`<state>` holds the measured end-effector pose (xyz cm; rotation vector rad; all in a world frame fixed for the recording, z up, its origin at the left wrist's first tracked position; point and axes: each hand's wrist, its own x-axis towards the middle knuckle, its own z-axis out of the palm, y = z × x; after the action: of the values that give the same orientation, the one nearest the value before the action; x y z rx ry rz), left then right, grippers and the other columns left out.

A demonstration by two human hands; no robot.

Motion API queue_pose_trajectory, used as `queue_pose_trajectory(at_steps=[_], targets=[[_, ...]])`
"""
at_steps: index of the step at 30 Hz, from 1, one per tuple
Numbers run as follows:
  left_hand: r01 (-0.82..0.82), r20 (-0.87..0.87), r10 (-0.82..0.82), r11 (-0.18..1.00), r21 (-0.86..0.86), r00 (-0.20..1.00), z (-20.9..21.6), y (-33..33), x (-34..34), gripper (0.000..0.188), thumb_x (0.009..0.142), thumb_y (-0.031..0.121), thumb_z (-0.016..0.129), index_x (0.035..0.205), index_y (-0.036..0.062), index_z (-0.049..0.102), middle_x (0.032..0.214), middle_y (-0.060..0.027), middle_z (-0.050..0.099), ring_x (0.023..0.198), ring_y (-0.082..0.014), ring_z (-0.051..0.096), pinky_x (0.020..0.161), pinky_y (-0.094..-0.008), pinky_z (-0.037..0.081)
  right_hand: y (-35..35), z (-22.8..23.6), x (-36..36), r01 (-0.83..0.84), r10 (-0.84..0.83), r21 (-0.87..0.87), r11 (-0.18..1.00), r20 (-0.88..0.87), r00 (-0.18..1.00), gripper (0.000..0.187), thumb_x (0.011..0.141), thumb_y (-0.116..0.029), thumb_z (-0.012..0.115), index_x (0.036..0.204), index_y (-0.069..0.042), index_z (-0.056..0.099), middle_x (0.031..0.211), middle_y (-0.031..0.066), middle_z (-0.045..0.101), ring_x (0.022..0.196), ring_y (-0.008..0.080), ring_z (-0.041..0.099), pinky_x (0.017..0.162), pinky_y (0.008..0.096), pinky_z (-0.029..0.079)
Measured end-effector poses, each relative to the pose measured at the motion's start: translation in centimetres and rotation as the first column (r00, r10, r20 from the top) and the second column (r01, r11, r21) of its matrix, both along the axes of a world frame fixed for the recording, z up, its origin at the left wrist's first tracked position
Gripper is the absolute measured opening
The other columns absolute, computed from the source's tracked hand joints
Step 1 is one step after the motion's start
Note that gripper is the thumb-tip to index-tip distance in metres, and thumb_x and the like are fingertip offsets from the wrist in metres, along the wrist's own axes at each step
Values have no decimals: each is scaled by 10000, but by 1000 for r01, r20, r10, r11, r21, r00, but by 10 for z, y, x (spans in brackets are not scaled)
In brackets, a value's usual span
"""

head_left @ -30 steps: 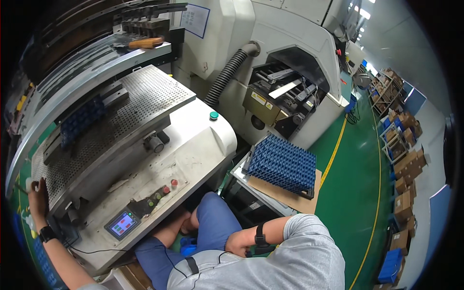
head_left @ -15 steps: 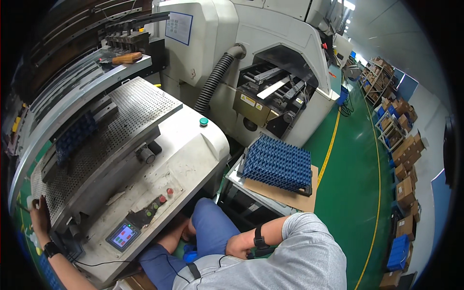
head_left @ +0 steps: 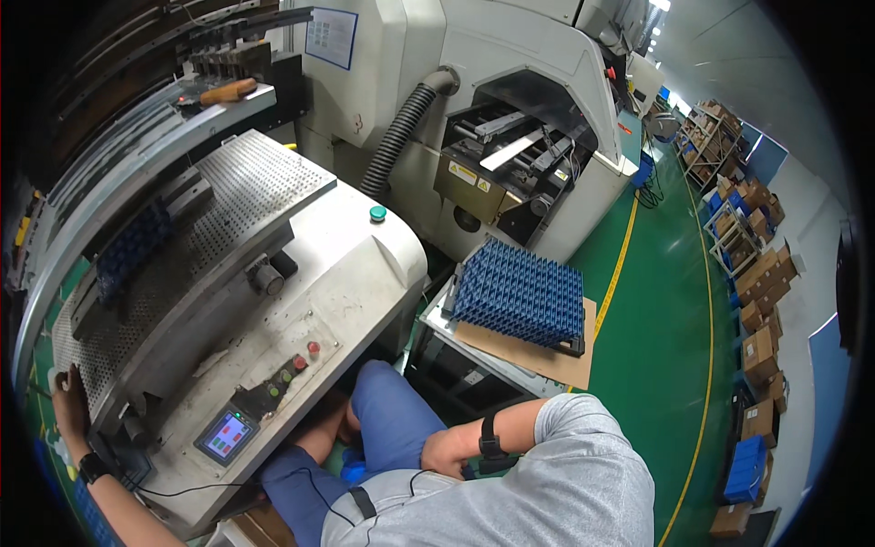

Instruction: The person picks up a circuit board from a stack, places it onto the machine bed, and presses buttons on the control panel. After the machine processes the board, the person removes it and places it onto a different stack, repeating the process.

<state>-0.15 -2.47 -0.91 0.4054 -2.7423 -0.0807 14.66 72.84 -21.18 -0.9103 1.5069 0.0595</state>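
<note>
My left hand [head_left: 69,407] is at the near left end of the perforated metal plate [head_left: 273,173] on the machine, its fingers curled at the plate's edge. A dark band circles that wrist. Bent in at my lap, my right hand [head_left: 444,455] lies against my thigh and hip; its fingers are hidden. A blue ridged strip [head_left: 137,248] sits upright against a metal bar over the plate. On the white machine top are a small lit touch screen [head_left: 226,437], red and green buttons [head_left: 299,363] and a green button [head_left: 377,214].
To the right, a stack of blue ridged strips [head_left: 519,290] stands on cardboard [head_left: 565,366] over a low table. Behind it is a white machine with an open bay [head_left: 510,150] and a black corrugated hose [head_left: 398,137]. Cartons [head_left: 764,356] line the far right wall.
The whole view has shifted slightly. Both hands stay in about the same places, the left at the plate's end and the right at my lap.
</note>
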Motion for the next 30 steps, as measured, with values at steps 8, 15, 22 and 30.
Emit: queue_pose_trajectory(at_steps=[8, 15, 22, 30], targets=[[3, -59, 10, 975, 220, 998, 6, 12, -7, 639, 1124, 501, 522, 1479, -29, 556, 1343, -310, 682, 1255, -429, 662, 1002, -460, 508, 62, 26, -17, 145, -294, -362, 921, -398, 869, 368, 869, -467, 772, 952, -111, 809, 924, 144, 790, 920, 405, 757, 816, 535, 593], [-55, -2, 65, 855, 515, 998, -4, -26, -13, 577, 1158, 357, 466, 1618, 8, 451, 1640, -222, 480, 1495, -330, 491, 1196, -414, 400, 221, 120, -61, 460, -764, -689, 559, -644, -35, 416, 972, -507, 698, 969, -98, 773, 961, 164, 766, 919, 406, 728, 816, 517, 567], [61, -27, -55, 887, 459, 998, -21, -58, -19, 627, 1151, 417, 486, 1605, -13, 446, 1595, -234, 525, 1484, -307, 502, 1206, -403, 383, 368, 127, -28, 694, -447, -673, 256, -719, -532, 343, 993, -412, 680, 1077, -99, 793, 1025, 190, 778, 996, 416, 734, 889, 494, 582], [59, -15, -57, 916, 397, 998, -14, -63, -12, 717, 1122, 509, 528, 1577, -41, 461, 1567, -240, 554, 1450, -310, 531, 1198, -400, 383, 424, 68, 5, 696, -581, -689, -202, -488, -651, 371, 1008, -338, 648, 993, 6, 788, 870, 160, 793, 774, 266, 779, 783, 417, 614]])
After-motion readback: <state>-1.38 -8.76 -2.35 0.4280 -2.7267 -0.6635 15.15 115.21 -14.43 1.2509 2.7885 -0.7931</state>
